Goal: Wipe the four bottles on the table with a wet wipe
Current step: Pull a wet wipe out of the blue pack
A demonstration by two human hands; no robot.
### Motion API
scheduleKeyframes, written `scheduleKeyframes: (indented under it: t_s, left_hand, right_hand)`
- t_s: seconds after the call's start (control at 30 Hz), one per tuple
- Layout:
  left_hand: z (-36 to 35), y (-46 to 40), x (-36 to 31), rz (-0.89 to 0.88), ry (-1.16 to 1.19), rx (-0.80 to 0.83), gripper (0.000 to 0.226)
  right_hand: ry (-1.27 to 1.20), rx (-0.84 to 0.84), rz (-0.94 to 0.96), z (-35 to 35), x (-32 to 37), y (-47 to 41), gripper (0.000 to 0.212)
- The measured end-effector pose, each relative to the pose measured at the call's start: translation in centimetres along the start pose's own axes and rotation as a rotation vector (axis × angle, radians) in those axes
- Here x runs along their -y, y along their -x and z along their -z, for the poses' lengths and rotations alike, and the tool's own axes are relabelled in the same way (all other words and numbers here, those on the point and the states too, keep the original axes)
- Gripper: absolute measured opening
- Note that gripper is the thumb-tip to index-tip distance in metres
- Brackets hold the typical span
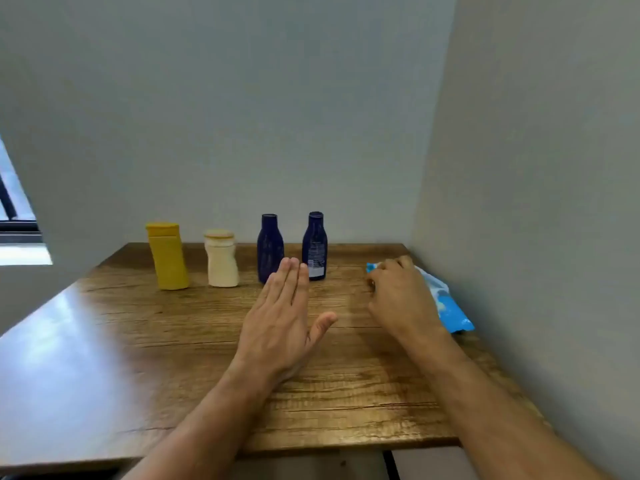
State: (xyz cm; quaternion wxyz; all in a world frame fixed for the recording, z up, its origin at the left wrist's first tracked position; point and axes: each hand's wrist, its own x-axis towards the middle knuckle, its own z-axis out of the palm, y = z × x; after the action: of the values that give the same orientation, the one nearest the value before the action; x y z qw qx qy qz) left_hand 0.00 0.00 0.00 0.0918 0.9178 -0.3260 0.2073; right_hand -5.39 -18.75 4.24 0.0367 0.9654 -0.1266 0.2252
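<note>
Several bottles stand in a row at the back of the wooden table [173, 341]: a yellow bottle [168, 256], a cream bottle [221, 259], a dark blue bottle [269, 245] and a second dark blue bottle [315, 244] with its label facing me. My left hand [280, 320] hovers flat with straight fingers just in front of the two blue bottles, holding nothing. My right hand [401, 296] lies with curled fingers over the near end of a blue wet wipe pack [450, 310] at the right; whether it grips the pack is hidden.
A wall runs close along the table's right side, right behind the wipe pack. Another wall stands behind the bottles. A window [14, 216] shows at the far left. The table's front edge is near me.
</note>
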Motion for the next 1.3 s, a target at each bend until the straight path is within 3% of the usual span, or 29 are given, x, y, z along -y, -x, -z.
scheduleKeyframes:
  t_s: [0.17, 0.37, 0.73, 1.0, 1.2, 1.3]
  left_hand:
    - [-2.7, -2.3, -1.0, -0.021, 0.048, 0.02, 0.089]
    - [-3.6, -2.5, -0.7, -0.005, 0.065, 0.008, 0.093]
    - [-3.7, -2.4, -0.6, 0.026, 0.103, 0.011, 0.09]
    - [-3.5, -2.4, -0.6, 0.035, 0.131, 0.03, 0.088]
    - [-3.7, -2.5, -0.5, 0.045, 0.148, 0.037, 0.087]
    - [-3.6, -2.7, -0.6, 0.022, 0.22, 0.003, 0.08]
  right_hand:
    - [0.016, 0.028, -0.24, -1.2, -2.5, 0.0, 0.046]
    - [-0.056, 0.095, -0.42, -3.1, -1.9, 0.7, 0.044]
    - [-0.219, 0.111, -0.614, -3.3, -4.0, -0.4, 0.048]
    - [-0.268, 0.12, -0.617, -3.8, -4.3, -0.8, 0.037]
    - [-0.292, -0.105, -0.48, -1.3, -3.0, -0.3, 0.027]
    - [-0.67, -0.237, -0.494, -1.7, -1.7, -1.9, 0.02]
